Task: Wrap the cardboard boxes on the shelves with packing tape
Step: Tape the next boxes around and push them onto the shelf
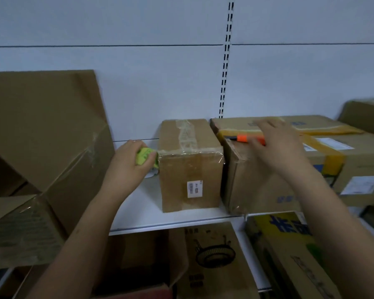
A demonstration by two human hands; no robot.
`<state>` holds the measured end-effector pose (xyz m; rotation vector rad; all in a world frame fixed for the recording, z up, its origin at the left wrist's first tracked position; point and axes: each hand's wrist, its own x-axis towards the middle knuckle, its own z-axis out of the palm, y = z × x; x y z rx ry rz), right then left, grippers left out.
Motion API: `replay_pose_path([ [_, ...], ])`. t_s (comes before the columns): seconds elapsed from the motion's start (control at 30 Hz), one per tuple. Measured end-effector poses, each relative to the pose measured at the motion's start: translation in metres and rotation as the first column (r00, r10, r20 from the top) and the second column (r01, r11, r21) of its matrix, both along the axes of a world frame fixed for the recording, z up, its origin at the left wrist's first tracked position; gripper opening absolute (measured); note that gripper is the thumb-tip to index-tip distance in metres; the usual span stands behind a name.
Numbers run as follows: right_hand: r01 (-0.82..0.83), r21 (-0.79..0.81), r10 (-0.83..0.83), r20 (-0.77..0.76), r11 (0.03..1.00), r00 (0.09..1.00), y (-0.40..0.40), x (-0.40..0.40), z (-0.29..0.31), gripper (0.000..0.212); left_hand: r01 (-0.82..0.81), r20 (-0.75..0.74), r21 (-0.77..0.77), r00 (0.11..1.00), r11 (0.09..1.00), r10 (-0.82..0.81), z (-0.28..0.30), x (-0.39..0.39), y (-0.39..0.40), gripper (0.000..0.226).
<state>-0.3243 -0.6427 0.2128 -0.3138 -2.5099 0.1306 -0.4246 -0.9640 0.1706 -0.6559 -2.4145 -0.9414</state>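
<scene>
A small cardboard box (188, 175) stands on the white shelf (138, 214), with clear tape across its top and along its upper front edge. My left hand (127, 162) grips a tape roll with a yellow-green core (146, 155) at the box's upper left corner, and the tape runs from it onto the box. My right hand (274, 145) reaches over the larger box (257, 186) to the right. Its fingers touch an orange utility knife (244, 138) lying on top of that box; a grip cannot be made out.
A big box with a raised flap (48, 130) stands at the left. More taped boxes (343, 160) fill the shelf's right side. Printed cartons (214, 255) sit on the lower shelf. A slotted upright (226, 61) runs up the white back panel.
</scene>
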Motion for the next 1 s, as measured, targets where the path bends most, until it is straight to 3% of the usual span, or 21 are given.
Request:
replay_pose_path([
  [0.03,0.034,-0.080,-0.023,0.129,0.996,0.991,0.013,0.000,-0.002,0.045,0.006,0.010,0.030,1.000,1.000,-0.006,0.001,0.002,0.001,0.014],
  [0.1,0.034,-0.216,0.005,0.176,0.976,0.984,0.024,0.001,-0.007,0.034,0.007,0.045,0.078,0.999,0.997,-0.010,0.001,0.003,0.000,0.012],
  [0.2,0.076,-0.166,-0.079,-0.010,0.983,0.997,0.006,0.005,-0.006,0.028,0.026,0.059,0.085,0.998,0.996,-0.031,0.002,0.002,-0.001,0.011],
  [0.27,0.082,-0.233,-0.123,-0.168,0.969,0.978,-0.021,0.010,-0.002,0.035,0.036,0.056,0.084,0.998,0.996,-0.041,0.002,0.004,0.001,0.011],
  [0.33,0.033,-0.308,-0.095,-0.190,0.951,0.977,-0.053,0.011,0.001,0.039,0.030,0.048,0.099,0.998,0.995,-0.035,0.001,0.007,0.001,0.013],
  [0.43,0.006,-0.189,-0.017,-0.055,0.982,0.998,-0.095,-0.003,-0.002,0.046,-0.005,0.055,0.100,0.999,0.995,-0.001,0.000,0.008,0.001,0.013],
  [0.57,0.127,-0.078,-0.114,0.159,0.989,0.981,-0.119,-0.026,0.001,0.053,-0.032,0.043,0.102,0.999,0.994,0.027,-0.002,0.012,-0.004,0.016],
  [0.8,0.062,-0.257,0.017,0.294,0.964,0.956,-0.090,-0.049,0.003,0.067,-0.048,0.070,0.097,0.997,0.994,0.041,0.005,0.031,0.002,0.015],
  [1.0,-0.129,-0.158,0.177,0.343,0.979,0.922,-0.075,-0.046,0.011,0.063,-0.003,0.270,0.230,0.961,0.973,-0.060,0.014,0.061,-0.012,0.018],
])
